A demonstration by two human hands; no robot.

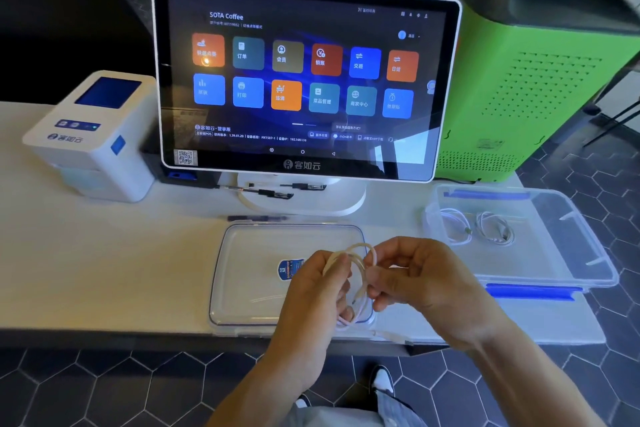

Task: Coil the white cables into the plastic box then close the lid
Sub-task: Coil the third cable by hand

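While held up over the near edge of the lid (249, 253), looped into a loose coil: white cable (360, 274), pinched on one side by the left hand (311, 291) with thumb and fingers curled round the strands, and on the other side by the right hand (415, 281), fingers bent and closed on the loop. Trailing from the coil's bottom toward the near table (104, 270) edge: a free end with a plug. Lying flat on the table just below the hands: the clear lid, blue sticker near its middle. Right of the lid, well apart from it: plastic box (554, 253), open, blue clips on its far and near rims, two coiled cables (478, 227) already resting on its floor. Behind the lid: touchscreen monitor (304, 76) on a white stand, pens (270, 191) on the stand's base. Left of the monitor: white printer (93, 139). Right of the monitor, behind the box: green machine (526, 80).
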